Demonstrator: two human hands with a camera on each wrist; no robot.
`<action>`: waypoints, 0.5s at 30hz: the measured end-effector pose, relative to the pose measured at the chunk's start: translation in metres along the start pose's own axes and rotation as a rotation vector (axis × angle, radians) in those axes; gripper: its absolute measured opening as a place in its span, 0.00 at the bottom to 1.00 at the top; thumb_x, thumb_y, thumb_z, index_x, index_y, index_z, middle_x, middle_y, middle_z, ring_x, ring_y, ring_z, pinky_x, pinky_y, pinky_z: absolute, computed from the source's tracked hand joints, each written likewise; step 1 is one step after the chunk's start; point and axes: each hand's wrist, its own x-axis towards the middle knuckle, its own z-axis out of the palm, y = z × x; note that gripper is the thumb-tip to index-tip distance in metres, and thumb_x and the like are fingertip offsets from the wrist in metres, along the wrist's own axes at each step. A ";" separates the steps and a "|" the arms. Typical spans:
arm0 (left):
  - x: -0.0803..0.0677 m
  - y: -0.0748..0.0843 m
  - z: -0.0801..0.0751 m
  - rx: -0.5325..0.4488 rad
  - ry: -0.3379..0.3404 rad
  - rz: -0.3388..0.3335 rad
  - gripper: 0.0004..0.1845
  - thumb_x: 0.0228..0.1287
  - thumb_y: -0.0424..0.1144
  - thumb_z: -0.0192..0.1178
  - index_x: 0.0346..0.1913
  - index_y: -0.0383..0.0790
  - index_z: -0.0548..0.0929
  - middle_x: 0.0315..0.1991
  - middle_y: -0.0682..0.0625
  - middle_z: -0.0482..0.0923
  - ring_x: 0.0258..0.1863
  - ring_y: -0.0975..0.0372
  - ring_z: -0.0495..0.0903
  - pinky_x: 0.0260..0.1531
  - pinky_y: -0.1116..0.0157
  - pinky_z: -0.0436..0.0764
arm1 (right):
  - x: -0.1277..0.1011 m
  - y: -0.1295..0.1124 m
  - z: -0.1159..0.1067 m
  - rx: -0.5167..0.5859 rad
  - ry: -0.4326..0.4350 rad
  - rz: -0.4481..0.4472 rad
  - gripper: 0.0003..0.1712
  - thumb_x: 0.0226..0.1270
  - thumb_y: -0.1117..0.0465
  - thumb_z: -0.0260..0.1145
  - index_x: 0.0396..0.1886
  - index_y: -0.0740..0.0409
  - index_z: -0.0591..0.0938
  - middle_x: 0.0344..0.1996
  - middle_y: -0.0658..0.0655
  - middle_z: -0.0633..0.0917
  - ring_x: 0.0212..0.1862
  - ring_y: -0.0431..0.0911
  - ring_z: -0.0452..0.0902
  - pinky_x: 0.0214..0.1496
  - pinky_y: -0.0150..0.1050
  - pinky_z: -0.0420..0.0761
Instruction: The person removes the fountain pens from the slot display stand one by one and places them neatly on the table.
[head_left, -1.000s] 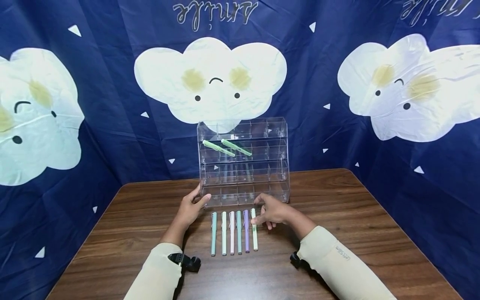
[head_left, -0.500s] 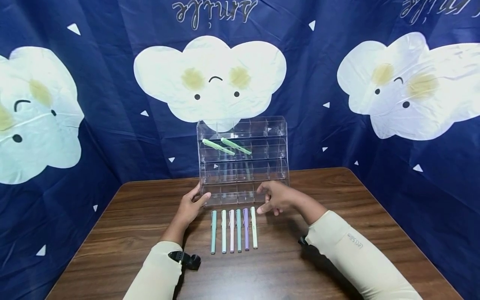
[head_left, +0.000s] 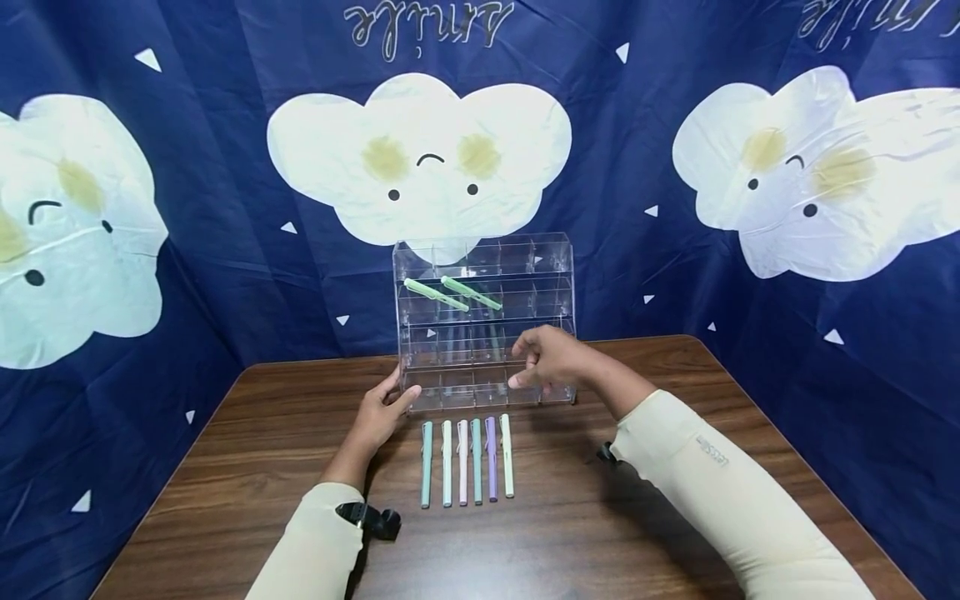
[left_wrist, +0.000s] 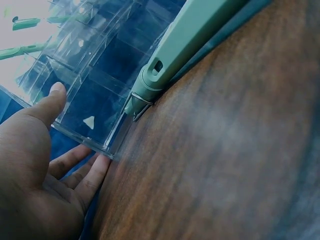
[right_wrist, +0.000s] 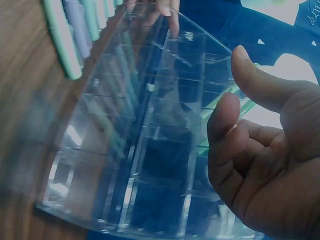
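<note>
A clear acrylic organizer (head_left: 540, 275) with several tiers of compartments stands at the back of the wooden table (head_left: 675, 517). Two green pens (head_left: 437, 295) lie slanted in its second tier. Several pastel pens (head_left: 477, 461) lie side by side in a row in front of it, also seen as pens (right_wrist: 70, 30) in the right wrist view. My left hand (head_left: 401, 392) rests against the organizer's lower left corner, thumb (left_wrist: 52, 100) on the front face and fingers straight along the side. My right hand (head_left: 528, 367) hovers before the lower right tiers, fingers loosely curled and holding nothing. A teal pen (left_wrist: 185, 50) lies near my left hand.
A dark blue curtain with white cloud faces (head_left: 420, 158) hangs close behind and around the table. The table's right edge (head_left: 810, 467) and left edge (head_left: 187, 475) drop off to the curtain. Bare wood lies on both sides of the pen row.
My right hand has lifted from the table beside the rightmost pen and moved up in front of the organizer's lower tiers. The left hand and the pens have stayed put.
</note>
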 end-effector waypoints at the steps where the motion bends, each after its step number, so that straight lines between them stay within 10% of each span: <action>1: 0.000 0.000 0.000 0.002 0.001 0.001 0.41 0.80 0.56 0.66 0.88 0.58 0.60 0.81 0.33 0.69 0.77 0.40 0.76 0.67 0.45 0.84 | 0.002 -0.004 -0.002 -0.002 0.012 -0.005 0.32 0.65 0.61 0.84 0.64 0.66 0.82 0.28 0.52 0.81 0.19 0.45 0.79 0.31 0.42 0.86; 15: -0.001 -0.001 0.001 0.016 0.011 0.008 0.41 0.80 0.54 0.66 0.88 0.56 0.61 0.79 0.33 0.72 0.74 0.40 0.79 0.63 0.54 0.87 | 0.040 -0.034 -0.021 -0.099 0.183 -0.117 0.22 0.75 0.53 0.77 0.58 0.61 0.84 0.32 0.53 0.84 0.23 0.52 0.85 0.56 0.48 0.87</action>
